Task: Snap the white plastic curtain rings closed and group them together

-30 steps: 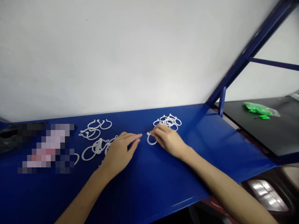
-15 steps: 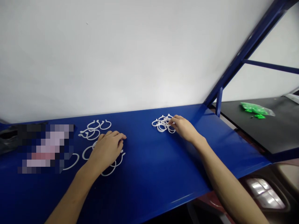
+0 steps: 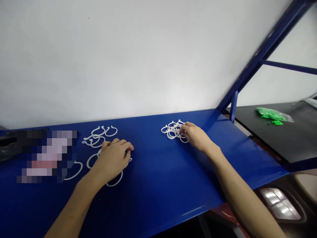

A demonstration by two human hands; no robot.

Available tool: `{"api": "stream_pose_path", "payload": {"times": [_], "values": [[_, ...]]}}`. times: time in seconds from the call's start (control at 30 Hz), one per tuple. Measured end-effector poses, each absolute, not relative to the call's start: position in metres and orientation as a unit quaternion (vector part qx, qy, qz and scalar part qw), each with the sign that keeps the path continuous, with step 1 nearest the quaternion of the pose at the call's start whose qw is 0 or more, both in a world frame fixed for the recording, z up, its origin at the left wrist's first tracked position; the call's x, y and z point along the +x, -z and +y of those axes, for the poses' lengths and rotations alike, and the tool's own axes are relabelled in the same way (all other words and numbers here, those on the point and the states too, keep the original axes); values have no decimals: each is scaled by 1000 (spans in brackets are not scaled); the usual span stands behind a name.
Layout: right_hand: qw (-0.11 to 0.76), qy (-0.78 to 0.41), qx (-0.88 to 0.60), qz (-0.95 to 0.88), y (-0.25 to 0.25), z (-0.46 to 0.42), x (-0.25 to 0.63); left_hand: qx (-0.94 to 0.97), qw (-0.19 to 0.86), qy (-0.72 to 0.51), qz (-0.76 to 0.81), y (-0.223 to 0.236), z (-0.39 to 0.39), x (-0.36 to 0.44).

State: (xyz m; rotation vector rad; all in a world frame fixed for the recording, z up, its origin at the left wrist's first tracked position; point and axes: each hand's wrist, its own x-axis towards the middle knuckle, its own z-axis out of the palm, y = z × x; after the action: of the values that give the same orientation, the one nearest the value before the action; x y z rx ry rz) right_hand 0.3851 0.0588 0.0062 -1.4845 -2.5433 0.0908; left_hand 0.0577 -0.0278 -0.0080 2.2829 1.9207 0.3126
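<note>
White rings lie in two groups on the blue counter [image 3: 153, 188]: loose rings [image 3: 98, 147] scattered at left, and an overlapping pile [image 3: 175, 131] farther right, toward the wall [image 3: 148, 59]. The left hand [image 3: 111, 162] is arched over the loose rings, partly covering them, fingers bent; whether its grip has one, I cannot tell. The right hand [image 3: 198, 137] has its fingertips at the pile's right side, drawn together; whether they pinch a ring, I cannot tell.

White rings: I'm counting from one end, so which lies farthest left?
The partly hidden white ring at the right edge of the blurred patch; blue table separates it from the next ring, and all the others lie farther right.
</note>
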Motion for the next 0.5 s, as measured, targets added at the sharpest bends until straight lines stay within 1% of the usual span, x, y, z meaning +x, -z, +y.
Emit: {"api": "stream_pose_path", "payload": {"times": [0.27,0.5], "values": [[87,-10,-542,-836,-6,56,378,766,108,-58,631,-6,-33,57],[84,15,-583,-808,-8,55,374,766,97,-89,629,-1,-29,57]]}}
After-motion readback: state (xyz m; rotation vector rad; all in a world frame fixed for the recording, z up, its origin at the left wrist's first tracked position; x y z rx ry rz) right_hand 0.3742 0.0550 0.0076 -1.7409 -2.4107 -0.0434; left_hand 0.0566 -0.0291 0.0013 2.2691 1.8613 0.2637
